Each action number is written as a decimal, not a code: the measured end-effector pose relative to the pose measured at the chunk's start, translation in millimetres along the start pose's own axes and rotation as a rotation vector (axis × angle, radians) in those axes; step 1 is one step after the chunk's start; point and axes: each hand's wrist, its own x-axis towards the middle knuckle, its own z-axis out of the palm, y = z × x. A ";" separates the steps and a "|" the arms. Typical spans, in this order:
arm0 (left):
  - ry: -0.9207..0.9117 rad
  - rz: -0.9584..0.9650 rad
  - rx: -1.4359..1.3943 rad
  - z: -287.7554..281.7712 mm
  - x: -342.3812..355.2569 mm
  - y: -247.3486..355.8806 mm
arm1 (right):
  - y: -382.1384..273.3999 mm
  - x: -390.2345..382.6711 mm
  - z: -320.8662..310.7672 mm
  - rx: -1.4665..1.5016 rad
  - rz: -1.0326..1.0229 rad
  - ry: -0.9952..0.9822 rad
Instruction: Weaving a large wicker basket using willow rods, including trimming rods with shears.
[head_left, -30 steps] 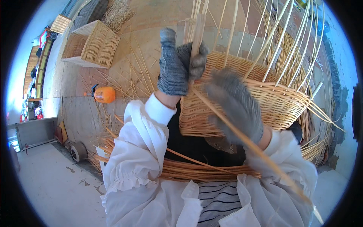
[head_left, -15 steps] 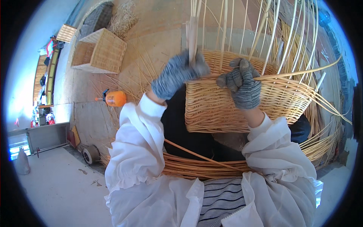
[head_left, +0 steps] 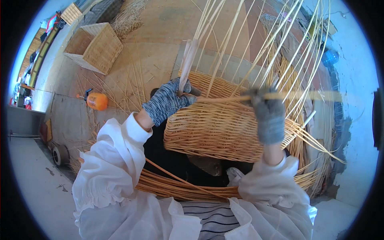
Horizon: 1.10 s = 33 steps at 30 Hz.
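A half-woven wicker basket (head_left: 212, 134) lies across my lap, its upright stakes (head_left: 229, 44) fanning away toward the far side. My left hand (head_left: 170, 100), in a grey knit glove, is closed at the basket's left corner, around the foot of a pale flat corner post (head_left: 186, 66). A wicker rod (head_left: 224, 99) runs from beside those fingers along the top of the weave. My right hand (head_left: 269, 116), gloved too and smeared by motion, is closed on this rod farther right. The rod's far end, also blurred, sticks out to the right past the stakes.
A bundle of rods (head_left: 180, 182) lies across in front of my body. On the floor at left stand an orange spray bottle (head_left: 97, 101) and a finished wicker box (head_left: 96, 48). More loose rods (head_left: 292, 76) lie behind the basket at right, near a blue wall (head_left: 356, 80).
My right hand has moved from the basket's rim with the rod, which now stretches out straighter. My left hand has slid down to the post's foot. The whole view has shifted.
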 end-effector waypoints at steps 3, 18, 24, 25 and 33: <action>0.196 -0.058 0.182 5.9 2.0 -8.2 | -12.6 74.1 19.8 -0.417 -0.360 -0.132; 0.295 0.034 0.210 -2.1 10.4 -29.8 | 31.5 54.5 27.9 0.395 -0.513 0.007; 0.291 -0.134 0.033 20.4 4.4 14.9 | 108.7 4.3 0.1 0.769 -0.361 0.062; 0.262 -0.124 0.308 22.0 -1.8 36.3 | 117.7 8.3 -3.2 0.768 -0.353 0.131; 0.483 0.456 1.076 57.7 -24.1 80.4 | 95.7 15.5 6.3 0.835 -0.248 0.216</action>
